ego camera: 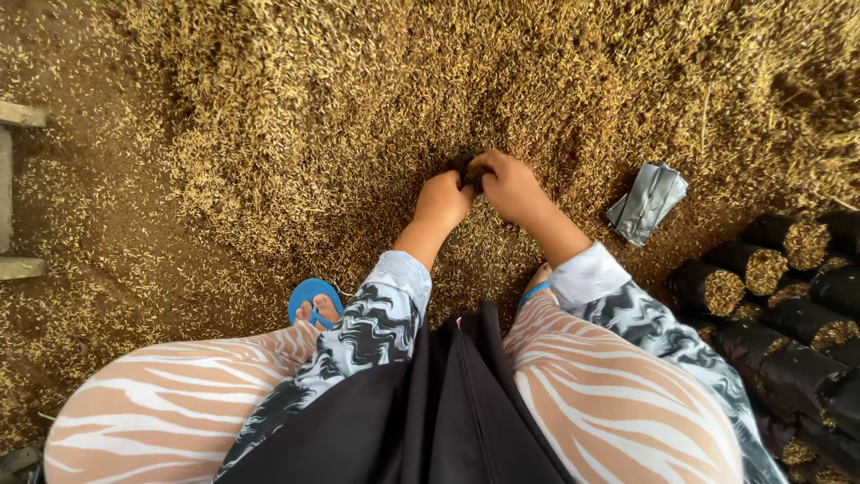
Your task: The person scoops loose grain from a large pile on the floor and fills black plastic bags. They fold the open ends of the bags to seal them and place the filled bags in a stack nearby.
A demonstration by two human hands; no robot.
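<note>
Hands on a small black bag in a husk heap

Hands meet at the near edge of a big heap of rice husk point(376, 99) spread over the ground. Left hand point(442, 199) is curled closed, knuckles up, its grip pinching one side of a small black bag point(468, 170). Right hand point(507, 185) is closed too, fingers bent over the other side of the same bag. Bag sits between both hands, low against the husk, mostly hidden by fingers; can't tell whether anything is inside it.

Both forearms wear black-and-white swirl sleeves. Person squats, knees in peach-and-white striped leggings at bottom of view, black garment hanging between them. Blue sandal point(313, 298) on left foot, toes showing, just below left forearm.

Right of the hands, apart from them, a flat stack of folded grey-black bags point(647, 202) lies on the husk. Farther right, near the right knee, filled black bags point(761, 287) lie on their sides in rows, open ends showing husk. Grey concrete edge point(13, 188) at far left.
</note>
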